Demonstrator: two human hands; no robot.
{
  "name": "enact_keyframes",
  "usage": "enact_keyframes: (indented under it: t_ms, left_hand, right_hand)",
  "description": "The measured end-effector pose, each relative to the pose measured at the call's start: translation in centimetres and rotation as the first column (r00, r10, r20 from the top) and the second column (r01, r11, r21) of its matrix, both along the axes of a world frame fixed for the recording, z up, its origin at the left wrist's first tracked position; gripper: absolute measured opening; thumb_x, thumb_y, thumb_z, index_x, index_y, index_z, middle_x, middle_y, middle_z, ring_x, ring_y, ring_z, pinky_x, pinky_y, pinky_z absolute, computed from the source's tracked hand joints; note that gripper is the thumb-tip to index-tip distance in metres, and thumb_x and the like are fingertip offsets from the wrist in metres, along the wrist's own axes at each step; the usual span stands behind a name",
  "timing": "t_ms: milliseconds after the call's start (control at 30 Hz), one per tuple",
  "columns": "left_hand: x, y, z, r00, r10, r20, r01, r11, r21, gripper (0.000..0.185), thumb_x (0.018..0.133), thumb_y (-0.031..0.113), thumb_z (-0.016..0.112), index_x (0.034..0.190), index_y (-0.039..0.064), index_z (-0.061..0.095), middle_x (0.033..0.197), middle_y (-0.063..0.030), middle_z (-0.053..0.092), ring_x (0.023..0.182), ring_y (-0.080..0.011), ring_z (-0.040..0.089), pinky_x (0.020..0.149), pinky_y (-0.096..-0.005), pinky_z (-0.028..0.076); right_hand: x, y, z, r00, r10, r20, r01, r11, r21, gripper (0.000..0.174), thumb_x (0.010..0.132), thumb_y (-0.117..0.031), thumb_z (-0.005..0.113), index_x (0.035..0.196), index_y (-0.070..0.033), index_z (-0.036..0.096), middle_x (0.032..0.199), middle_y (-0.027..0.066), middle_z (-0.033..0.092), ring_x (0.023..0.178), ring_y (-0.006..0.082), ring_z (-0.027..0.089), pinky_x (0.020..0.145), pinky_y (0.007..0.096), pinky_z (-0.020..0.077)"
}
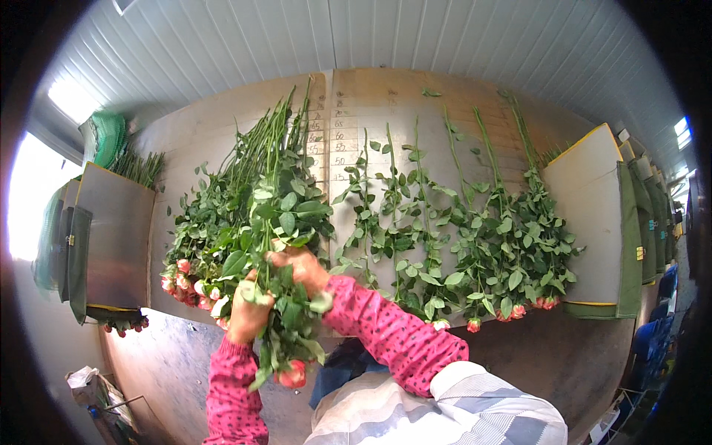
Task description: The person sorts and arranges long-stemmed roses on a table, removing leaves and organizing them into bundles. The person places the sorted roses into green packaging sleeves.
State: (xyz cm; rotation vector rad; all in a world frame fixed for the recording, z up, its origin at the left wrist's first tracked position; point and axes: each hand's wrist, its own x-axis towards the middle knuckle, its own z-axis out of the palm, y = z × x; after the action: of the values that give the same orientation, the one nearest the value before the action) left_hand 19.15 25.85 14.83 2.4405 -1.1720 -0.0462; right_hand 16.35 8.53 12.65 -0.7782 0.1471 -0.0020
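My left hand (249,311) is closed around the leafy part of a rose stem (289,311), whose red-pink bloom (292,374) hangs below the table's front edge. Just above and to the right, my right hand (300,267) has its fingers bent against the same foliage; leaves hide some fingertips. Behind both hands lies a thick pile of roses (222,194), stems pointing away and pink blooms (186,283) at the front left. On the right half of the table, single rose stems (394,222) lie side by side, next to a denser bunch of roses (534,222).
Handwritten length marks run up the middle of the metal-topped table (345,183). Upright panels stand at the left (114,239) and the right (584,222), with green cloth on their edges. More stems (139,167) show behind the left panel, beside green netting (107,139).
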Motion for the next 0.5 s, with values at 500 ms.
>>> enact_keyframes:
  t_ms: [500]
  left_hand:
    - [5.0, 7.4, 1.3, 0.721, 0.321, -0.614, -0.482, 0.869, -0.111, 0.016, 0.079, 0.001, 0.058, 0.093, 0.000, 0.050, 0.089, -0.0207, 0.045, 0.082, -0.0331, 0.048, 0.076, -0.0443, 0.040]
  right_hand:
    - [3.1, 1.3, -8.1, 0.917, -0.186, -0.352, -0.116, 0.721, -0.683, 0.041, 0.086, -0.027, 0.061, 0.113, 0.003, 0.057, 0.101, 0.0201, 0.067, 0.096, 0.0306, 0.065, 0.084, 0.0365, 0.0491]
